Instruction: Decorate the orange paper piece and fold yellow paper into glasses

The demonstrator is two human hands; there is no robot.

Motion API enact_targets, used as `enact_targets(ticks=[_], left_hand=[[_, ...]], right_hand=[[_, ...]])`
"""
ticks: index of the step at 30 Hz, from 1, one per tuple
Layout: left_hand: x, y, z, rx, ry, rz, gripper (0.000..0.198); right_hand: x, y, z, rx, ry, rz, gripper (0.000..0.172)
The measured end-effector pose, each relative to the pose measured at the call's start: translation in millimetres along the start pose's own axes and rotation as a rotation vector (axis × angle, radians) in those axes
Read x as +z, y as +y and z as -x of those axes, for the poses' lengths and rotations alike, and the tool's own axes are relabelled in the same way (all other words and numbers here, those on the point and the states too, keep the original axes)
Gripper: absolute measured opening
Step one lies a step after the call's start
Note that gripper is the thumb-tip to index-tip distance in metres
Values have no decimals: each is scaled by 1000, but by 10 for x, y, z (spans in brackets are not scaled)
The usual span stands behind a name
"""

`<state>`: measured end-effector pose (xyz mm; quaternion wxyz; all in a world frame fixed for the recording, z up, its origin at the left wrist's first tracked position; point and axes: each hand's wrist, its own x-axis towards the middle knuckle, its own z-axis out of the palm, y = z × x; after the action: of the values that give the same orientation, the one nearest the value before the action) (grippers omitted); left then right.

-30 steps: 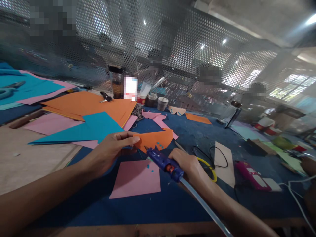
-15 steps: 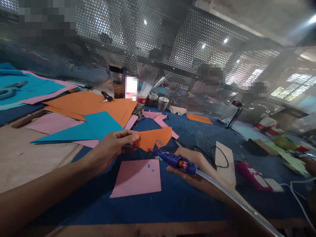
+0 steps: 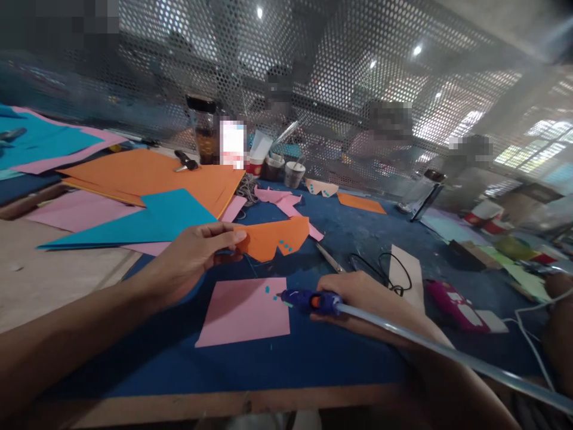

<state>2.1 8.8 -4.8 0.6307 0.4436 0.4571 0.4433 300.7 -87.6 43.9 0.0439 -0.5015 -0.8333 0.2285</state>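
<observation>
Pinched between the thumb and fingers of my left hand (image 3: 197, 254) is an orange paper cutout (image 3: 264, 237) with a notched lower edge. Several small blue dots (image 3: 285, 246) sit near its notch on the right. My right hand (image 3: 358, 298) grips a dark blue glue gun (image 3: 308, 301), a long clear glue stick (image 3: 403, 331) trailing out of its back. The gun's nozzle is at the right part of a pink paper sheet (image 3: 242, 313), by two small blue pieces (image 3: 267, 289); whether it touches them I cannot tell.
Blue folded paper (image 3: 174, 215) and orange sheets (image 3: 147, 173) with keys (image 3: 184, 161) on top lie left. Scissors (image 3: 329, 257), a black cord (image 3: 380, 272) and a magenta case (image 3: 456, 304) are right. Cups (image 3: 294, 174) and a bottle (image 3: 203, 131) stand behind.
The glue gun in my right hand has moved down, away from the orange cutout, to the blue pieces on the pink sheet. My left hand still holds the cutout; the view has shifted slightly.
</observation>
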Motion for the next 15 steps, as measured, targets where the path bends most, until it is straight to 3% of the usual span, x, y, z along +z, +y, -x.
enact_targets(ticks=[15], left_hand=[[-13, -5, -2, 8, -5, -5, 22]], right_hand=[[8, 14, 15, -53, 22, -34, 27]])
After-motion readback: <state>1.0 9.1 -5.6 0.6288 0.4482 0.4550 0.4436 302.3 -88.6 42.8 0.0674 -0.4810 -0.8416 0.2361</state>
